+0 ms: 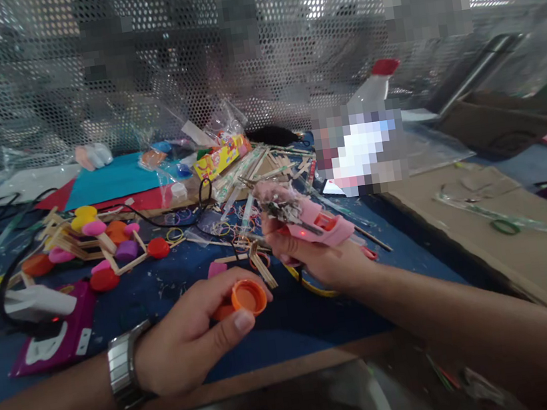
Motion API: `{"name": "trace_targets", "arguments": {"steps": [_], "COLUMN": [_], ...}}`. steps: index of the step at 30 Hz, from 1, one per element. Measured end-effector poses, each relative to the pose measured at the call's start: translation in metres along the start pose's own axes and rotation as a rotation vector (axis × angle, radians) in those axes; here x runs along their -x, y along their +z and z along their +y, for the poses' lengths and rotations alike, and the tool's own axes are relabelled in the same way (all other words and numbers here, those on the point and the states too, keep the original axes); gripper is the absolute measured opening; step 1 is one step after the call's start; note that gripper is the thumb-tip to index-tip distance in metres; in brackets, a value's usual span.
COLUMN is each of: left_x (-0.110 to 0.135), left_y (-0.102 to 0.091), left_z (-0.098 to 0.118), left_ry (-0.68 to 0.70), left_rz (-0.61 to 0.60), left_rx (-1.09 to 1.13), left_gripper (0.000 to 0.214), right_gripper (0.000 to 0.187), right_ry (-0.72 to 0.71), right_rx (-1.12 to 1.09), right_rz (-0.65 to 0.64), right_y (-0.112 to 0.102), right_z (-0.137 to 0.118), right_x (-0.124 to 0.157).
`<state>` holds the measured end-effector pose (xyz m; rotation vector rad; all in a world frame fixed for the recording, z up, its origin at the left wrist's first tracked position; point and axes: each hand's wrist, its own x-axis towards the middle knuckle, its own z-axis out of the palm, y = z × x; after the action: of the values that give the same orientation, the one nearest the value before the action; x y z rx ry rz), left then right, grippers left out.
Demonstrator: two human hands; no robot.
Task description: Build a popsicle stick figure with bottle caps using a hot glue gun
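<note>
My left hand [190,340], with a metal watch on the wrist, pinches an orange bottle cap [248,297] between thumb and fingers, its hollow side facing me. My right hand [310,250] is wrapped round a pink glue gun [319,224], its glue-crusted nozzle pointing left at about [274,208]. A few wooden sticks [259,262] lie on the blue table just between the two hands. The cap sits a short way below and left of the gun's nozzle, not touching it.
A stick-and-cap structure [102,244] with yellow, pink, orange and purple caps stands at left. Another glue gun [37,304] rests on a magenta sheet. Rubber bands, stick packets, a red-capped bottle [374,94] and cardboard [503,228] lie around; a perforated screen [253,46] closes the back.
</note>
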<state>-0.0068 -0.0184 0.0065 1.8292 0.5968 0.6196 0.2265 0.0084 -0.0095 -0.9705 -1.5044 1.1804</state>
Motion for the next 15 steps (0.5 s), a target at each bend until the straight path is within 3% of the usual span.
{"name": "trace_targets", "arguments": {"steps": [2,5,8,15], "left_x": [0.001,0.0015,0.0011,0.0006], "left_y": [0.0016,0.0043,0.0056,0.0064], "left_z": [-0.0029,-0.0052,-0.0053,-0.0048], "left_ry": [-0.008,-0.063,-0.102,-0.116], "left_rz": [0.024,0.054,0.044,0.015], "left_rx": [0.069,0.185,0.253,0.256], "left_gripper": [0.039,0.041,0.045,0.048], "right_gripper": [0.024,0.009,0.01,0.01], "right_ry": [-0.029,-0.213,-0.381,-0.391], "right_rx": [0.062,0.208,0.271,0.205], "right_rz": [-0.051,-0.23,-0.388,-0.416], "right_y": [-0.0027,-0.0068,-0.0073,-0.0041], "right_z": [-0.0015,-0.0059,-0.009,-0.005], "right_x": [0.0014,0.0029,0.0026,0.0026]}}
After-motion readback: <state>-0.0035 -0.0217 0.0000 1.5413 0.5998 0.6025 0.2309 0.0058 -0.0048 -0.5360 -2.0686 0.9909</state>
